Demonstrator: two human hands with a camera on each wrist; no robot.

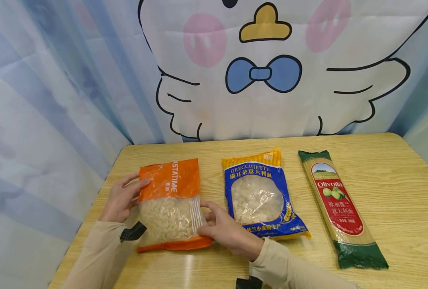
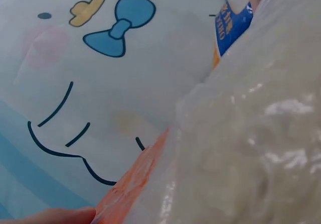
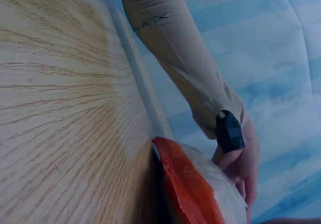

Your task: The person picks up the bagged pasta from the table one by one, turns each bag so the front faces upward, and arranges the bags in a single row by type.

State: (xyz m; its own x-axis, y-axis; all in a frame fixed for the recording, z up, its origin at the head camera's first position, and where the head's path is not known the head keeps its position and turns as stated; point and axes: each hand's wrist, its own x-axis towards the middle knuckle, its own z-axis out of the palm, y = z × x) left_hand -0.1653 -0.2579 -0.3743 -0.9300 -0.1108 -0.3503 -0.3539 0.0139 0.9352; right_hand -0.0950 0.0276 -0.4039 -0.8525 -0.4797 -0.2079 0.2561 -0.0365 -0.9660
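An orange and clear pasta bag [image 1: 168, 204], filled with small pale pieces, is at the left of the table between both hands. My left hand [image 1: 121, 198] grips its left edge, with fingertips over the orange upper part. At the lower right edge, my right hand [image 1: 228, 230] holds the bag between thumb and fingers. The right wrist view shows the bag's orange bottom seam [image 3: 188, 184] close over the wood, a dark shadow below. In the left wrist view the clear side of the bag [image 2: 251, 143] fills the right half.
Just right of the right hand lies a blue and yellow orecchiette bag [image 1: 257, 196]. Farther right is a long green-ended spaghetti pack [image 1: 343, 212], lying slanted. The wooden table [image 1: 408, 188] ends at a printed curtain [image 1: 264, 112] behind and another at the left.
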